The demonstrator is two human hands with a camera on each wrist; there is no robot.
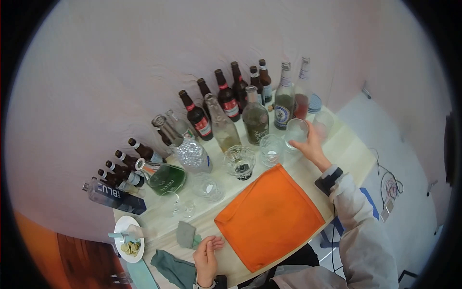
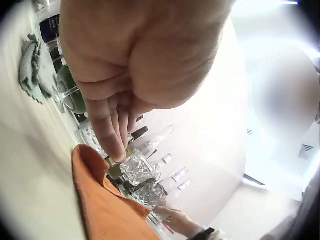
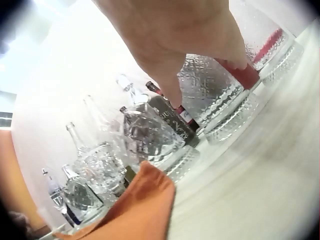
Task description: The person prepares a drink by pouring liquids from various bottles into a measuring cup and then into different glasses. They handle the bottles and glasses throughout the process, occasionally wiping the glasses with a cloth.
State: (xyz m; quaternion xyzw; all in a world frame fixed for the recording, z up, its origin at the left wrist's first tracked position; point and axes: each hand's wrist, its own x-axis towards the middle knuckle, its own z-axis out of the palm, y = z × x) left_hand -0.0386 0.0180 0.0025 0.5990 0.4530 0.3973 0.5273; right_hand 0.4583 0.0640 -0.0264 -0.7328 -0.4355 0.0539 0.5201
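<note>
My right hand (image 1: 315, 148) grips a clear glass tumbler (image 1: 294, 134) at the right of the row of glasses, thumb on one side and fingers round the other. The right wrist view shows the patterned wall and thick base of this tumbler (image 3: 210, 97) close to the table. Beside it stand another clear tumbler (image 1: 323, 126) and a cut-glass tumbler (image 1: 272, 150). My left hand (image 1: 206, 260) holds nothing, its fingers loosely bent near a grey-green cloth (image 1: 186, 234). Between the hands an orange cloth (image 1: 269, 216) lies spread on the table.
Several brown beer bottles (image 1: 198, 118) line the wall, with clear bottles (image 1: 285, 103) and a green-filled flask (image 1: 166, 178) before them. A footed glass bowl (image 1: 239, 161) stands behind the orange cloth. At left are a white plate (image 1: 120, 222) and a dark green cloth (image 1: 173, 267).
</note>
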